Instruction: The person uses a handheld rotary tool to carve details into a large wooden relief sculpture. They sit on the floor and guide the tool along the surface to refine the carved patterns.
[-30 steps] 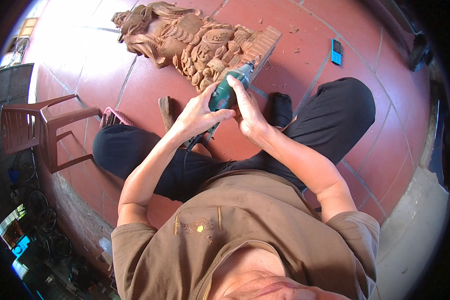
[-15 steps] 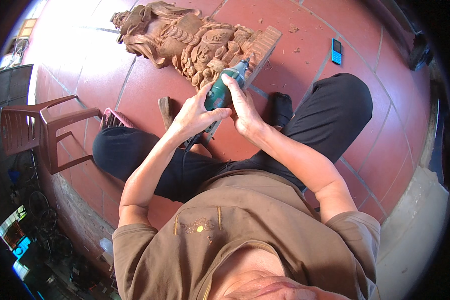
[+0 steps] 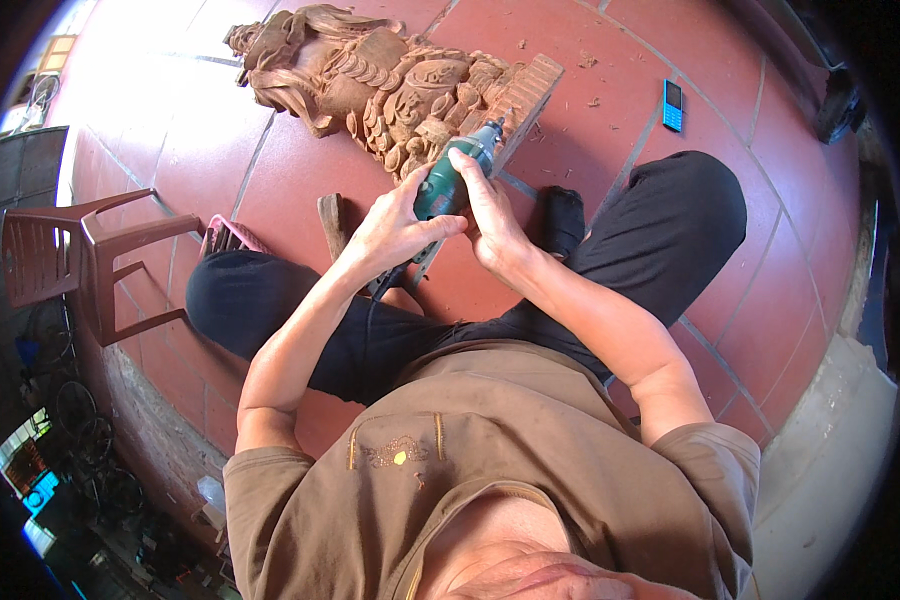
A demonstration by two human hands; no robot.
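Note:
A green and grey rotary tool (image 3: 440, 190) is gripped between my two hands, its tip pointing up and to the right. My left hand (image 3: 398, 228) wraps round its body from the left, thumb stretched across toward the other hand. From the right, my right hand (image 3: 490, 222) closes on it, thumb lying along the top. The tool's nose is at the base end of a carved wooden statue (image 3: 400, 85), which lies on its side on the floor. Whether the bit touches the wood I cannot tell. A dark cord hangs below my left hand.
Red floor tiles (image 3: 750, 190) surround my crossed legs. Wood chips (image 3: 588, 62) and a blue keypad phone (image 3: 673, 106) lie beyond the statue's base. At the left stand a brown plastic chair (image 3: 95, 240) and a pink basket (image 3: 235, 235). A wooden block (image 3: 332, 222) is near my left knee.
Both hands and the rotary tool have shifted very slightly to the right. The statue stays in place.

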